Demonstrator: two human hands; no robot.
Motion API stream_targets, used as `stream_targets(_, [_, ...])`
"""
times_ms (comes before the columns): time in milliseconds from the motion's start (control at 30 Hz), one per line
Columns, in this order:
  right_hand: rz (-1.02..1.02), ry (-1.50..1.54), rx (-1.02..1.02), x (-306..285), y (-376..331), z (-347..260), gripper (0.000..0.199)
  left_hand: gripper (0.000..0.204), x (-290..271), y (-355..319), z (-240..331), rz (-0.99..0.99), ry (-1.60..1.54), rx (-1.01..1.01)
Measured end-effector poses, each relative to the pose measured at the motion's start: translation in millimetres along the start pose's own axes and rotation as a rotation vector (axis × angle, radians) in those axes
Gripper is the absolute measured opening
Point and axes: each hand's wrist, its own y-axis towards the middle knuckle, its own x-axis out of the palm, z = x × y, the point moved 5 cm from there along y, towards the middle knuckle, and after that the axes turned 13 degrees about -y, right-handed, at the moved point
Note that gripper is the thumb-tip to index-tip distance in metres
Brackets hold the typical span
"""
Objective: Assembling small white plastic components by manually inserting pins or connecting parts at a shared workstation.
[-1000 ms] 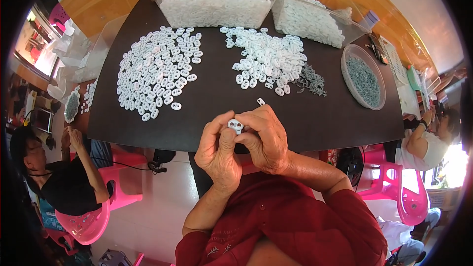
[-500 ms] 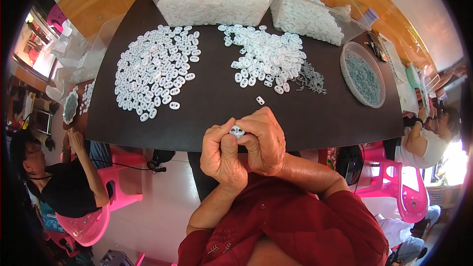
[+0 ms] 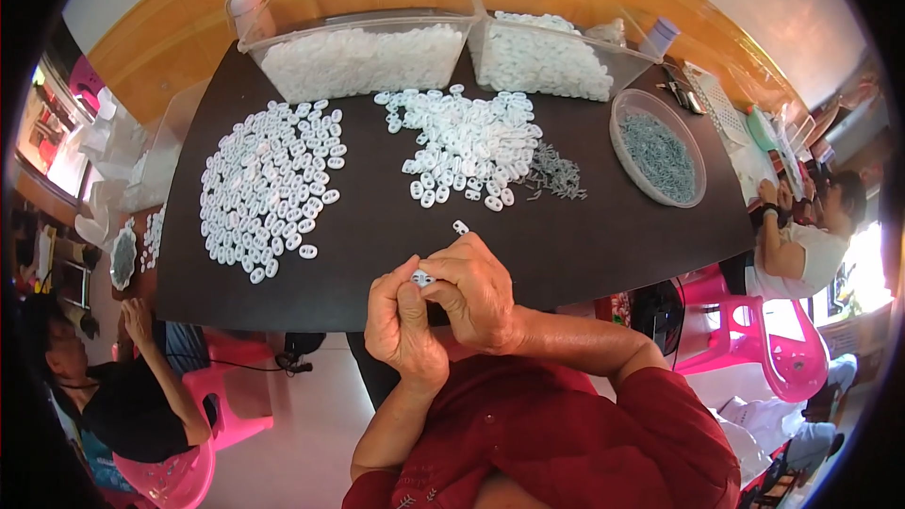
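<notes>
A small white oval plastic piece with two holes (image 3: 423, 277) is pinched between my two hands near the table's front edge. My left hand (image 3: 403, 330) has its thumb and fingertips closed on the piece's left side. From the right, my right hand (image 3: 478, 294) grips the same piece between thumb and bent forefinger. One loose white piece (image 3: 460, 227) lies on the table just beyond my right knuckles. Farther off are a spread of white oval pieces (image 3: 259, 193) at left and a heap of similar ones (image 3: 476, 141) in the middle. Small grey-blue pins (image 3: 554, 172) lie against that heap's right side.
Two clear bins (image 3: 368, 66) (image 3: 547, 57) full of white pieces stand along the back of the dark table (image 3: 377, 245). A round clear tub (image 3: 700, 170) of grey-blue pins sits at right. Other people sit on pink plastic stools (image 3: 768, 349) at both sides.
The whole view has shifted, so the table and my hands appear lower and farther left. Both hands keep their pinch on the white piece, with little visible change in the fingers.
</notes>
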Motion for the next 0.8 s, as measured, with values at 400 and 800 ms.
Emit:
stream_targets(400, [0.05, -0.756, -0.085, -82.3, 163.5, 191.1, 0.015, 0.019, -5.9, 95.3, -31.1, -0.373, 0.678, 0.058])
stream_targets(800, [-0.039, -0.767, -0.147, -81.8, 136.0, 181.2, 0.016, 0.022, 22.9, 141.2, -87.7, -0.669, 0.99, 0.203])
